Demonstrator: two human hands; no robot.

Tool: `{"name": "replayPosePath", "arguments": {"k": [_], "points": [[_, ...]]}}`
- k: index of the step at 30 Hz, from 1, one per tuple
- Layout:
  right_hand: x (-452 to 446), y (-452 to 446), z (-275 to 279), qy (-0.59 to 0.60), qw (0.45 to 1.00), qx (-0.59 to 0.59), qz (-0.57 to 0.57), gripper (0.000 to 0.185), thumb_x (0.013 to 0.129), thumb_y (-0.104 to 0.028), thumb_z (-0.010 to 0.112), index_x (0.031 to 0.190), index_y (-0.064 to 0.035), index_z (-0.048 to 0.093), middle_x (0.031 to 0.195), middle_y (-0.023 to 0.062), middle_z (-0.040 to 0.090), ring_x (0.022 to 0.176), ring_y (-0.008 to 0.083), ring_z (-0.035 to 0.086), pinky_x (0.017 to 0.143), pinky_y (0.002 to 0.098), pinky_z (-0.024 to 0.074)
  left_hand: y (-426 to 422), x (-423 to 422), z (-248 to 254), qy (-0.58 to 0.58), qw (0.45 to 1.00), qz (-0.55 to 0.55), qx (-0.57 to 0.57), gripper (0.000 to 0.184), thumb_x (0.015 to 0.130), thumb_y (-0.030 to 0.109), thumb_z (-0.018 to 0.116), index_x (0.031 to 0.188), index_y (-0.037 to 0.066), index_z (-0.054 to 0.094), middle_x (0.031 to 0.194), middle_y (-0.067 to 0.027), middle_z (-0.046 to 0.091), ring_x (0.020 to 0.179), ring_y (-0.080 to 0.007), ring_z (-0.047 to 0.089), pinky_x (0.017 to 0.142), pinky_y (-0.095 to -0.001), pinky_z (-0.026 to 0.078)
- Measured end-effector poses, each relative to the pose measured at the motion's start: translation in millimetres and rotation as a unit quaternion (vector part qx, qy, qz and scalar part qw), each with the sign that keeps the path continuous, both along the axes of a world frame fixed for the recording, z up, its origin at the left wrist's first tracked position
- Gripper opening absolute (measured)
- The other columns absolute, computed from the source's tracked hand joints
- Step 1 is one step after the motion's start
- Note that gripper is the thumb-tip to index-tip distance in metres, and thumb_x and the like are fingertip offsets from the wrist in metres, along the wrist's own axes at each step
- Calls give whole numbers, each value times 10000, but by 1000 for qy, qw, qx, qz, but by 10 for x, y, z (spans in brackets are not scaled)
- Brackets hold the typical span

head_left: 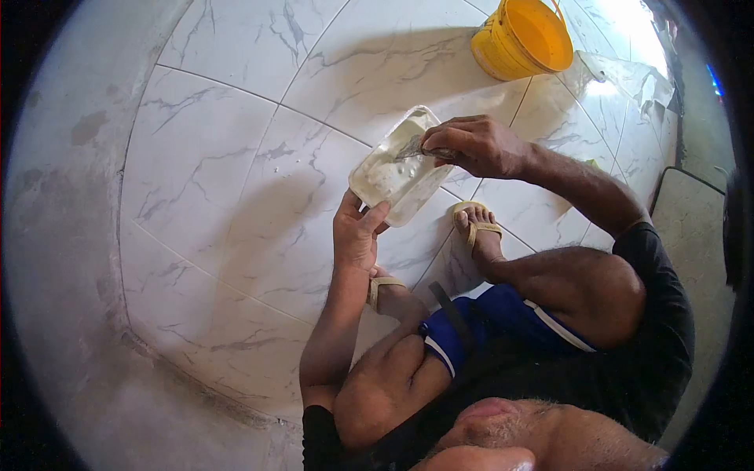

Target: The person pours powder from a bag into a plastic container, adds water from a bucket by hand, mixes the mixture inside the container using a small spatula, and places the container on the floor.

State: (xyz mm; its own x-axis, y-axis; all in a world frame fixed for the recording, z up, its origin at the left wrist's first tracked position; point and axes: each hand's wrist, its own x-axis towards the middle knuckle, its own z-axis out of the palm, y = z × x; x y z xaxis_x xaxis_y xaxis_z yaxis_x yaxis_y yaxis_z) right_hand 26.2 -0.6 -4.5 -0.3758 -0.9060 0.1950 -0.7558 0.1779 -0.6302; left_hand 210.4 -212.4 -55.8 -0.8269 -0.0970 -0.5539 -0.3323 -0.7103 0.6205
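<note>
My left hand [361, 229] grips the near end of a white rectangular plastic tray [424, 196], thumb over the rim and fingers underneath. The tray is held tilted above the floor. White paste [382, 179] coats its inside. My right hand [481, 147] is closed around a grey putty knife [410, 149], whose flat blade reaches into the tray over the far rim. The handle is mostly hidden by my fingers. From this angle I cannot tell how firmly the blade touches the paste.
A yellow bucket [496, 52] with a handle stands on the marbled tile floor [212, 157] at the back right. Beside it lies a clear plastic sheet [628, 77]. Rough grey concrete [71, 196] borders the tiles at left. My sandalled feet [484, 232] are just below the tray.
</note>
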Motion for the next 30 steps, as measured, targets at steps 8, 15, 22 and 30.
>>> {"name": "replayPosePath", "arguments": {"k": [8, 15, 22, 30], "points": [[-27, 4, -18, -12, 999, -32, -13, 260, 877, -152, 723, 1092, -61, 609, 991, 130, 707, 896, 336, 701, 749, 420, 581, -27, -42, 5, 21, 999, 0, -27, 640, 821, 63, 704, 1406, 9, 449, 1308, -126, 587, 1153, -235, 627, 890, -374, 590], [-75, -73, 38, -2, 999, -43, -33, 253, 878, -152, 726, 1079, -55, 609, 975, 130, 705, 876, 338, 698, 748, 419, 580, -85, -62, 4, 16, 999, -3, -27, 662, 813, 64, 703, 1417, 3, 439, 1308, -134, 589, 1170, -246, 622, 916, -382, 579], [-13, -147, 22, 5, 998, -51, -26, 265, 873, -150, 734, 1082, -50, 607, 1015, 130, 706, 903, 330, 701, 769, 412, 587, -105, -94, -19, 24, 999, 19, 11, 612, 797, 15, 754, 1353, 1, 498, 1292, -124, 594, 1126, -253, 650, 901, -401, 604], [81, -238, -15, 27, 997, -61, 24, 257, 864, -104, 720, 1083, -47, 599, 1038, 127, 701, 941, 328, 699, 789, 406, 592, -99, -141, -23, 5, 1000, 7, 11, 632, 805, 11, 757, 1374, -9, 482, 1297, -120, 591, 1127, -246, 646, 894, -390, 605]]}}
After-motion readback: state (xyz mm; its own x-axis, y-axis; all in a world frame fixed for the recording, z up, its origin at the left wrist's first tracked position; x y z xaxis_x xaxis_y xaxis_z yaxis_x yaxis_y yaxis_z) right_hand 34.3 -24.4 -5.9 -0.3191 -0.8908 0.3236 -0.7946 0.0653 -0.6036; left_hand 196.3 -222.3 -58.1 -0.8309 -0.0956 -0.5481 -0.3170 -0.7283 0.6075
